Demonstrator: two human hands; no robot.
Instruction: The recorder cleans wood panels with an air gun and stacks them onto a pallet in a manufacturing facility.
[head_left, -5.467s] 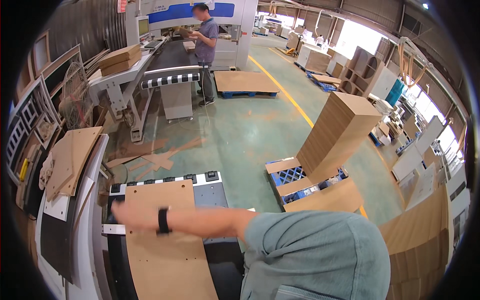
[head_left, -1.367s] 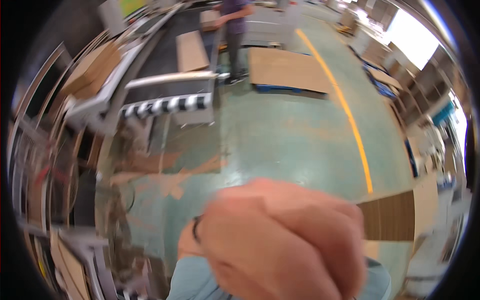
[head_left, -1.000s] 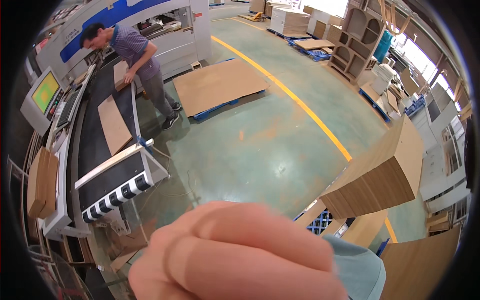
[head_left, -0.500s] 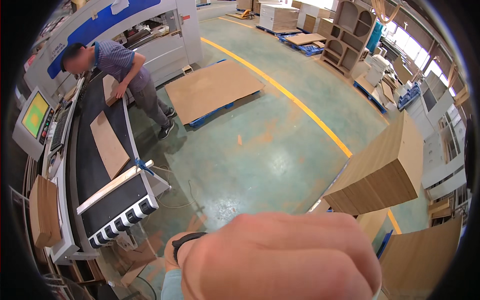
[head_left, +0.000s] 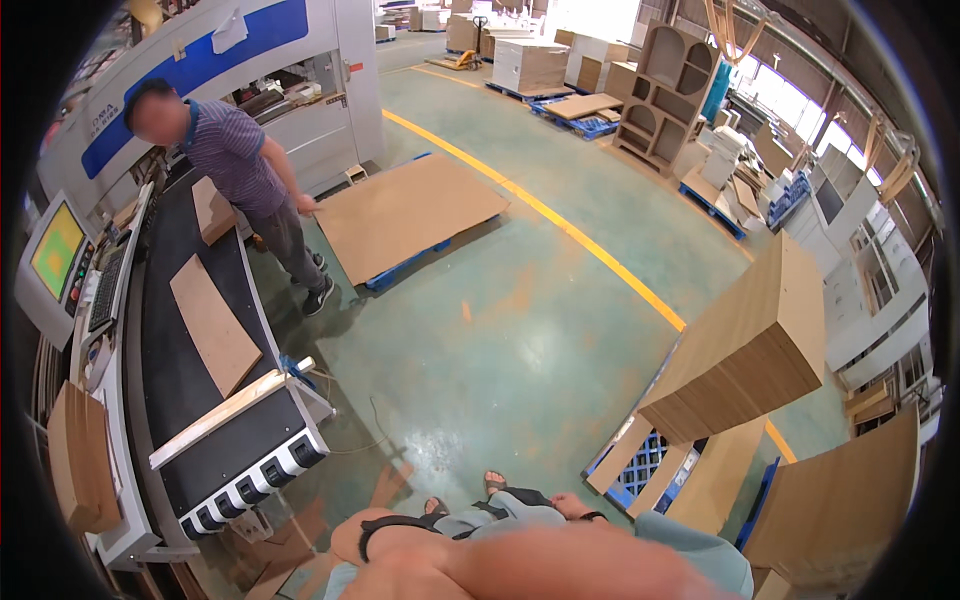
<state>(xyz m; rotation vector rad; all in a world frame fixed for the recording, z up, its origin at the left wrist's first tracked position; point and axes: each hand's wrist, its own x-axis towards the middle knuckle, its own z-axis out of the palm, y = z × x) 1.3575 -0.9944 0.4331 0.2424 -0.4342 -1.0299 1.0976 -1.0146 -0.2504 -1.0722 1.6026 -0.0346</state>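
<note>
My left hand (head_left: 560, 565) is raised very close to the view at the bottom and smeared, so its fingers cannot be made out. A black band (head_left: 380, 528) circles that wrist. Lower down, my right hand (head_left: 572, 505) hangs beside my leg, small in the picture, its fingers loosely apart with nothing visible in them. A dark wristband (head_left: 594, 516) sits above it, below a grey-blue sleeve (head_left: 690, 545). Nearest on the right is a tall stack of brown boards (head_left: 735, 350). To the left, a flat board (head_left: 213, 322) lies on the black conveyor (head_left: 165, 300).
A co-worker (head_left: 230, 160) stands behind the conveyor, by a machine with a screen (head_left: 58, 250). A large sheet (head_left: 410, 215) rests on a blue pallet ahead. Another pallet (head_left: 640, 470) lies at right. A yellow line (head_left: 560, 228) crosses the green floor. A shelf unit (head_left: 665, 95) stands farther off.
My left hand has dropped lower in the view, and my right hand and feet now show. The co-worker has straightened up, turned, and taken a hand off the board on the conveyor.
</note>
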